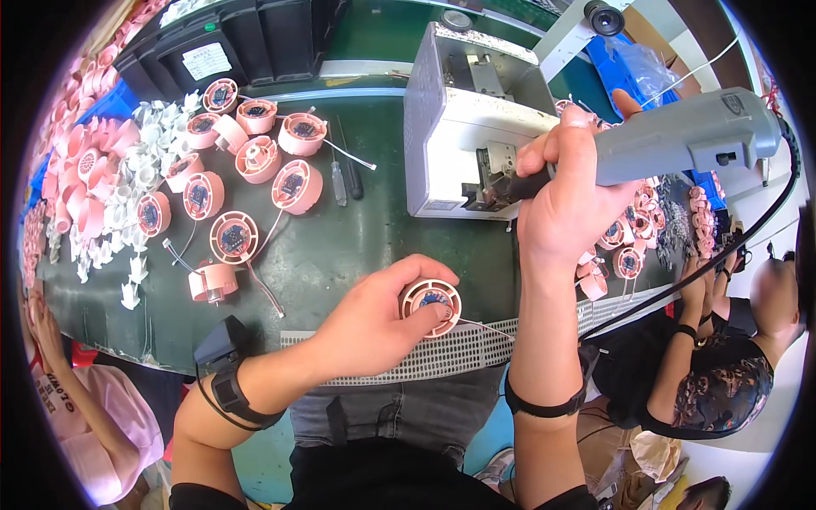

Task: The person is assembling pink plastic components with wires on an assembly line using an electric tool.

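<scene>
My left hand (pixel 370 323) grips a round pink plastic housing (pixel 435 298) with a small blue circuit board inside, near the table's front edge. The thumb lies across the board, and a thin white cable runs out to the right. Wrapped in my right hand (pixel 571 191) is a grey electric screwdriver (pixel 671 140), held level with its dark nose pointing left. That nose is at the front of a white metal screw feeder (pixel 472 127); fingers and the feeder's mechanism hide the exact tip, so contact cannot be told.
Several pink housings (pixel 234 238) with boards and cables lie left on the green table (pixel 365 246). White plastic parts (pixel 153 136) are heaped beyond them. Two screwdrivers (pixel 338 180) lie mid-table. A black crate (pixel 255 42) stands behind. People sit at both sides; a black cord (pixel 722 255) hangs right.
</scene>
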Demonstrator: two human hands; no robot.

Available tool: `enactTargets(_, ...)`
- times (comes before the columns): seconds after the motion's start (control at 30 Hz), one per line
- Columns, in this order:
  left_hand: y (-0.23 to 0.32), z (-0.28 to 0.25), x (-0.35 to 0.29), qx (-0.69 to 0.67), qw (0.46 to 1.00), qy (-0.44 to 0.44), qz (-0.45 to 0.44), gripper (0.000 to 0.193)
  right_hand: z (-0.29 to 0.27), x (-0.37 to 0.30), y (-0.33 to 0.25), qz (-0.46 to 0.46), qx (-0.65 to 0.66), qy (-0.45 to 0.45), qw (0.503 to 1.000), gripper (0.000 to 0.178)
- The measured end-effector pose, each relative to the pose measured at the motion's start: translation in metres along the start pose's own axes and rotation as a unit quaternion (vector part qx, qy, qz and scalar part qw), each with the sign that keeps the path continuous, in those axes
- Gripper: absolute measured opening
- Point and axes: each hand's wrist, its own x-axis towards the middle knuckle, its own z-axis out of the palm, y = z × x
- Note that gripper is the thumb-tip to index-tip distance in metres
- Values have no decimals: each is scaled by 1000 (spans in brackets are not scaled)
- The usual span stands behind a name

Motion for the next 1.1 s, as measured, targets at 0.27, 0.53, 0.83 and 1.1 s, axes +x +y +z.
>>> enactTargets(0.27,-11,2,3,-14,999,38,-8,28,-3,-14,-8,5,-43,-47,998,52)
enactTargets(0.53,-11,5,3,4,998,62,-4,31,-4,-74,-34,133,144,42,980,43)
enactTargets(0.83,-7,5,3,-2,998,63,-4,30,-6,-86,-31,145,46,-43,987,10)
enactTargets(1.1,-9,4,3,2,998,64,-2,29,-3,-89,-29,140,123,1,982,27)
